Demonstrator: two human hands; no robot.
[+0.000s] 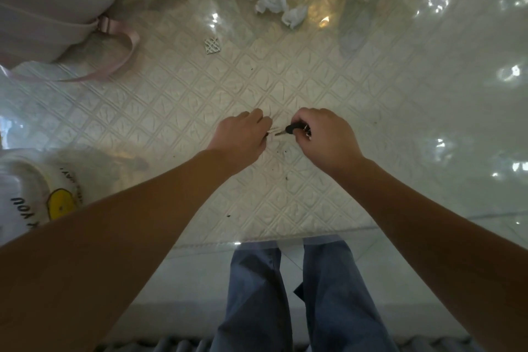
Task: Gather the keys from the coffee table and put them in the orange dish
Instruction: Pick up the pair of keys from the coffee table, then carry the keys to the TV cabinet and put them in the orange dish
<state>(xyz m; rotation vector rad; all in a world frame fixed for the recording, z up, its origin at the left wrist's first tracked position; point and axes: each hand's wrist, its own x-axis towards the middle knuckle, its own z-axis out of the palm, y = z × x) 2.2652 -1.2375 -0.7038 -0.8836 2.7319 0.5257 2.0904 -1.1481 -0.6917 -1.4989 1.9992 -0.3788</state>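
Keys: black-headed key pinched in right hand; left hand fingers closing on silver key beside it, on table. Orange dish unseen; nothing deposited.

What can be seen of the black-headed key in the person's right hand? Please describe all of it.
The black-headed key has a dark, plastic-looking head and a short silver metal blade. The right hand pinches it by the head, with the fingers curled over most of it. The blade lies roughly level and points toward the left hand, just above the patterned coffee table. Something metallic, perhaps a ring, glints behind the head. Whether the blade touches the table is unclear.
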